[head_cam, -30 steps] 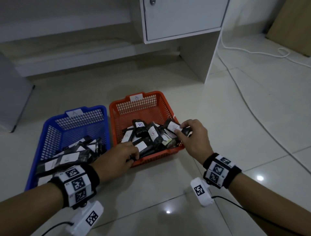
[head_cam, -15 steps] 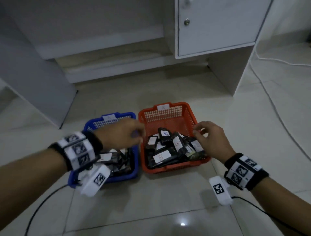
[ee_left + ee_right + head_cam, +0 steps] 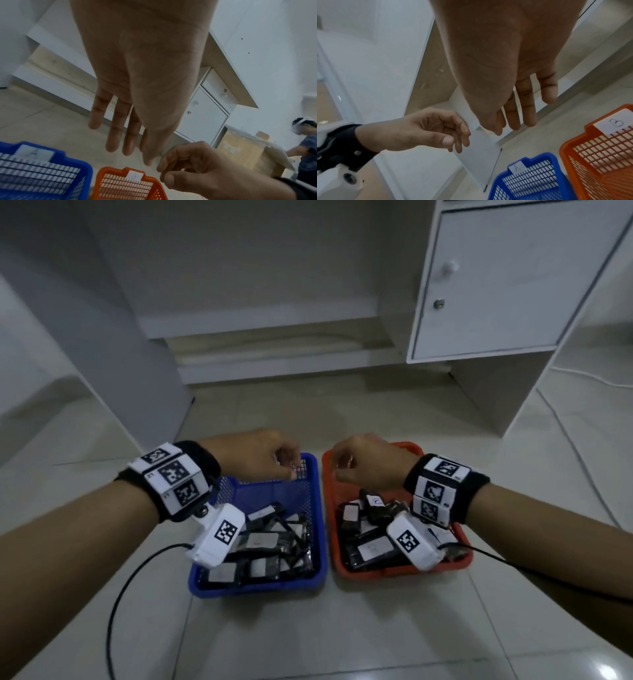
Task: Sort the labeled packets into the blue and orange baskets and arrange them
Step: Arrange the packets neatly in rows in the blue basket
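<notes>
The blue basket [image 3: 257,589] labelled A [image 3: 516,168] and the orange basket [image 3: 394,571] labelled B [image 3: 615,122] stand side by side on the floor. Each holds several black packets with white labels [image 3: 263,542] [image 3: 373,549]. My left hand [image 3: 287,470] hovers above the blue basket's far end. My right hand [image 3: 339,470] hovers above the orange basket's far end. Both hands hang with relaxed, loosely bent fingers [image 3: 118,128] [image 3: 527,108] and hold nothing. They touch neither basket.
A white cabinet with a door [image 3: 496,285] stands behind on the right, and a grey panel [image 3: 85,337] stands on the left. A black cable [image 3: 116,611] trails from my left wrist. Another person [image 3: 307,142] is far off.
Both hands have risen out of the baskets and hang above their far ends. The right hand let go of the packet it pinched. The head view has tilted up.
</notes>
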